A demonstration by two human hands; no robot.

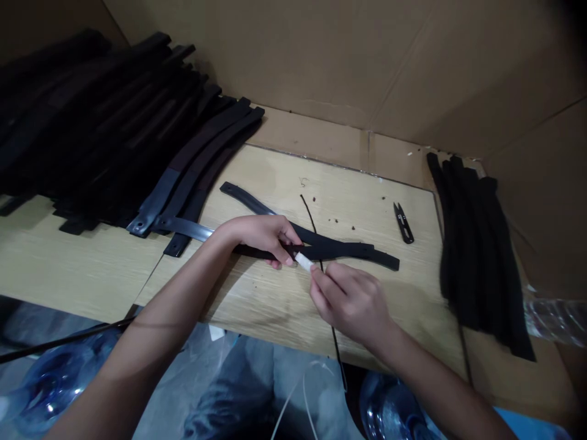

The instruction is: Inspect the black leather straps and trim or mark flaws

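Observation:
My left hand is closed around a long, curved black strip, pinching its middle between thumb and fingers just above the table. My right hand grips a small white stick-like piece, its tip against the strip beside my left thumb. What exactly the white piece is I cannot make out. A second black strip lies behind and crosses the held one near its right end. A thin black cord runs under the strips and past my right hand to the table's front edge.
Black thread snips lie on the table's right side. A large heap of black strips fills the left; several more lie at the right. Cardboard walls stand behind. Blue water bottles are below the front edge.

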